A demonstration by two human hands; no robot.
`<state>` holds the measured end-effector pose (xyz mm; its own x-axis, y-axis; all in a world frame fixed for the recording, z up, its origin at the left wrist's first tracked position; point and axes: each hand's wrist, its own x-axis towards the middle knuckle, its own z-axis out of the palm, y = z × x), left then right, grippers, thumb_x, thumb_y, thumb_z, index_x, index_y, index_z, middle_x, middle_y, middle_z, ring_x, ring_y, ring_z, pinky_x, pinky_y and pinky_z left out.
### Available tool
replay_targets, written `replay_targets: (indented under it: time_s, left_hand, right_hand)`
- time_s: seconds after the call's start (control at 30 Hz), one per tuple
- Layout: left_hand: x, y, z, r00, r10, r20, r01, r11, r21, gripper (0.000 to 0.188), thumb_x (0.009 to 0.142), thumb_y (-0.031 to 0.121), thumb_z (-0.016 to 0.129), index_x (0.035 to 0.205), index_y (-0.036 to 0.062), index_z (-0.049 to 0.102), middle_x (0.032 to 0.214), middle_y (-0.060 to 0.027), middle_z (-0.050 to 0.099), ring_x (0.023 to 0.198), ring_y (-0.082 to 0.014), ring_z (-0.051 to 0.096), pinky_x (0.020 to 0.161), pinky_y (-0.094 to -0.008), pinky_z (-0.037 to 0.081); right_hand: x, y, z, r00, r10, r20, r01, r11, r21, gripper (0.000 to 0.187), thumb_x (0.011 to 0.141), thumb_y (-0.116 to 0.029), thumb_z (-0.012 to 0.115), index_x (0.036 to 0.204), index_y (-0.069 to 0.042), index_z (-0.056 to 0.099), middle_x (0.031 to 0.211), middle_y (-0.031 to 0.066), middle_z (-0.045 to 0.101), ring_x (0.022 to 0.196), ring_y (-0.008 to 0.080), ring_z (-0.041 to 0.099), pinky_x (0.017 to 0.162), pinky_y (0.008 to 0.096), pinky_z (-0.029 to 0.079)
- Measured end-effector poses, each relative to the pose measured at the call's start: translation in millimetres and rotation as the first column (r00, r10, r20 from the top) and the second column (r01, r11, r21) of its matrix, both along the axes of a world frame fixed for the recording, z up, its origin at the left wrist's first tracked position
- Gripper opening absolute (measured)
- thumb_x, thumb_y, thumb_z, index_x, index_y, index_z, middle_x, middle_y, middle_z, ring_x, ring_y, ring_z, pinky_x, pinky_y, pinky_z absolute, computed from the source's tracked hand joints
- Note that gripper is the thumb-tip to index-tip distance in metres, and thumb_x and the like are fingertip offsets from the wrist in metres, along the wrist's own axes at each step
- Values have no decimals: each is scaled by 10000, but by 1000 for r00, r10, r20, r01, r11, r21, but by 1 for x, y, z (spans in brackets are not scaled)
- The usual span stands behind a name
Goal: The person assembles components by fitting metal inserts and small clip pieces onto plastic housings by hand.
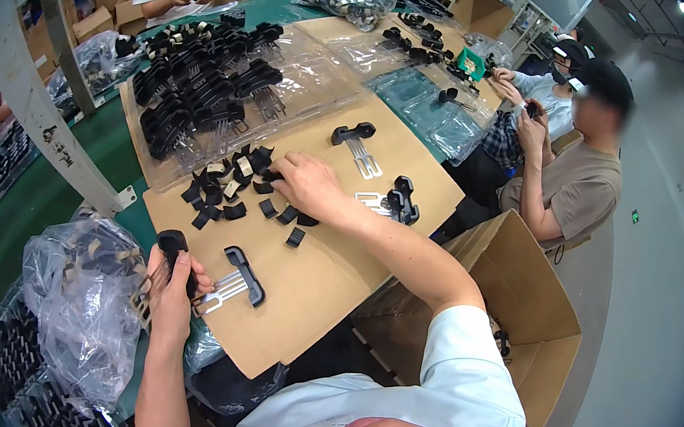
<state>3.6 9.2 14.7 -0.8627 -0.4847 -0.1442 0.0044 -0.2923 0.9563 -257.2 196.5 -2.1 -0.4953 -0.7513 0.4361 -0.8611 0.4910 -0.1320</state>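
Black part (174, 245) in the head view: it stands up out of the left hand (174, 280), at the near left edge of the cardboard sheet (332, 286), with thumb and fingers wrapped round it. A firm, steady grip there seems right, with the thumb clear of whichever face must be worked on.

Farther off and to the right, the right hand (311, 185) reaches onto the right side of a loose heap of small curved black pieces (234, 182). Its fingertips are down among them; whether they pinch one, I cannot tell. Best to lift a single piece by its edges, checking its curve before bringing it across.

Just right of the left hand lies a pronged black part (247, 277); the forearm should probably pass above it, so its metal prongs don't snag or slide.
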Motion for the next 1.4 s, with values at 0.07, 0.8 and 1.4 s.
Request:
replay_targets:
  time_s: [0.07,0.8,1.4]
  left_hand:
    - [0,2,2,1000,17,-12,-17,1000,-16,202,1084,185,541,1228,47,507,985,-68,623,735,-126,614,653,-254,539]
    - [0,-2,7,995,60,-83,-53,995,84,113,1026,117,564,1119,59,537,949,-47,641,705,-87,577,607,-236,499]
    - [0,-6,4,985,43,-166,16,941,337,146,1034,125,644,1108,2,620,898,-70,663,686,-103,592,569,-223,479]
  right_hand:
    - [-1,-1,1,1000,-12,19,12,1000,21,257,913,-227,707,1122,-84,663,1011,100,631,927,322,657,833,413,556]
    - [23,-8,49,658,55,751,297,898,-325,265,972,-85,679,1220,4,654,901,68,710,763,135,646,675,262,513]
    - [97,-60,46,-111,455,884,95,890,-446,130,1018,-93,663,1125,-21,666,875,31,648,777,83,598,694,206,473]
